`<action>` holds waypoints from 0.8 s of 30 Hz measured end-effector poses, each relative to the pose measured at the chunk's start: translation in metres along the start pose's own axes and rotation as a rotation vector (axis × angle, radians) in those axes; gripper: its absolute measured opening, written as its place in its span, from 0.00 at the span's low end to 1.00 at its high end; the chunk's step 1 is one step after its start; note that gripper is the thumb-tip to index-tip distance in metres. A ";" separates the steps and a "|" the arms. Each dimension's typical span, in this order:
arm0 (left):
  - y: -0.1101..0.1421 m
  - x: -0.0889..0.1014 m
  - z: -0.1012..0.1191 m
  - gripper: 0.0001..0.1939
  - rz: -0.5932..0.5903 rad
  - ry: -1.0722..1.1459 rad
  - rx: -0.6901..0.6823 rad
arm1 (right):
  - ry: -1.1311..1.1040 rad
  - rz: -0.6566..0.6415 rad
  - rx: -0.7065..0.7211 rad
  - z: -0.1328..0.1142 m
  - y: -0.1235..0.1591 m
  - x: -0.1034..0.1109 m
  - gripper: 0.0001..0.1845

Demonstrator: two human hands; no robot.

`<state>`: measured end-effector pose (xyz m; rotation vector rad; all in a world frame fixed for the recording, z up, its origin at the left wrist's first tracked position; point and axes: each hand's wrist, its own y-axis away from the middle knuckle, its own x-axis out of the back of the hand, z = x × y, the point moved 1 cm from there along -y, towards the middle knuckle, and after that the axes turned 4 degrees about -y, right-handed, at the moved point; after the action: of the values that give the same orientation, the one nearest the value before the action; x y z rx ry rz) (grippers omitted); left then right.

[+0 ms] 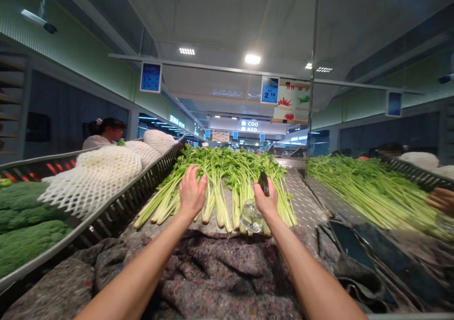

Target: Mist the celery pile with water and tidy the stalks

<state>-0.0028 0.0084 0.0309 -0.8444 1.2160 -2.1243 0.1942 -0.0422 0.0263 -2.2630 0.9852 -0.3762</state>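
Observation:
Bunches of celery [216, 204] lie side by side, leaves toward the back and pale stalk ends toward me. My left hand [192, 192] rests on or just over the stalks at left, holding nothing, its thumb apart from the fingers. In my right hand [266, 198] is a clear spray bottle [251, 216] with a black head; the fingers wrap round its neck, and the bottle hangs over the stalk ends on the right. Most of the fingers of this hand are hidden behind it. A grey speckled cloth [227, 272] lies bunched in front of the celery.
To the left, a black crate [106, 206] holds broccoli [31, 235] and things in white foam netting [95, 173]. A person [106, 130] is beyond it. On the right, a mirror [376, 135] reflects the celery; a metal tread surface [301, 197] runs beside it. Price signs [269, 90] hang overhead.

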 end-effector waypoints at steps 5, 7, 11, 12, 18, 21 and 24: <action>0.017 -0.025 0.055 0.22 -0.037 0.113 -0.018 | -0.003 0.056 0.037 0.008 -0.001 0.006 0.12; 0.027 -0.034 0.060 0.22 -0.118 0.112 -0.055 | 0.009 0.073 0.042 0.012 -0.002 0.010 0.12; 0.042 -0.039 0.052 0.23 -0.291 0.164 -0.119 | 0.027 0.075 0.038 0.014 -0.003 0.014 0.11; 0.045 -0.039 0.050 0.23 -0.325 0.209 -0.098 | 0.016 0.069 0.037 0.013 -0.002 0.014 0.11; 0.064 -0.049 0.065 0.38 -0.698 0.665 0.141 | -0.193 0.042 0.000 0.007 0.002 0.006 0.12; 0.071 -0.056 0.069 0.39 -0.802 0.730 0.147 | -0.207 0.051 0.028 0.005 0.002 0.005 0.12; 0.074 -0.059 0.066 0.39 -0.775 0.735 0.138 | -0.167 0.046 0.077 0.002 0.001 0.007 0.12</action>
<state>0.0959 -0.0182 -0.0230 -0.5121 1.1362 -3.3065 0.1993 -0.0473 0.0245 -2.1600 0.9195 -0.1985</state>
